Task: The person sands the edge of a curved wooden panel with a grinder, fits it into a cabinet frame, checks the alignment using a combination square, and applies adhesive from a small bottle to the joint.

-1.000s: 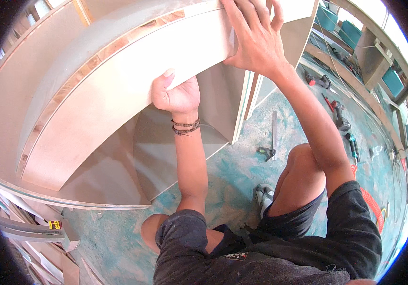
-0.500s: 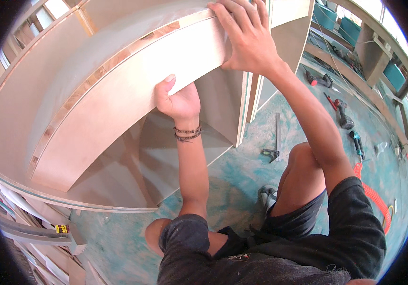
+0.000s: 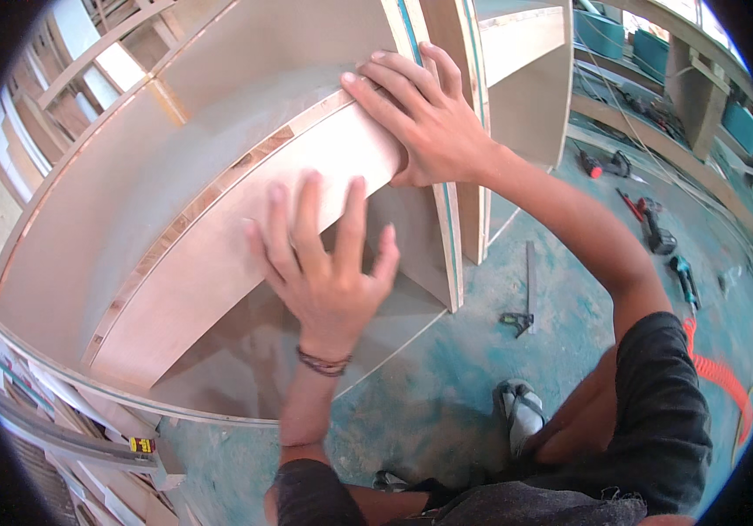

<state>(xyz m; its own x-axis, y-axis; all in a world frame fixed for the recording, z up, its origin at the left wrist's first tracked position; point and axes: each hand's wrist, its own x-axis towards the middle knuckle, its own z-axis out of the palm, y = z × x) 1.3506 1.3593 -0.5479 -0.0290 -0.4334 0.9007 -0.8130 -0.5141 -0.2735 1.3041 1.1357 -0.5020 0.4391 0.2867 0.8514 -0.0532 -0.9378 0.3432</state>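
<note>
I view the curved pale panel (image 3: 210, 276) set inside the rounded grey-brown cabinet (image 3: 87, 219). Right hand (image 3: 438, 127): fingers hooked over the panel's upper edge, thumb beneath, gripping its end. Left hand (image 3: 328, 294): fingers spread and unclenched before the panel face; blurred, so I cannot confirm contact. Floor (image 3: 411, 403): teal-stained, dusty. On it, right of the cabinet, I locate a combination square (image 3: 530, 276), a cordless drill (image 3: 657, 226) and a red coiled hose (image 3: 727, 381). Teal bins (image 3: 650, 53) stand at the upper right.
</note>
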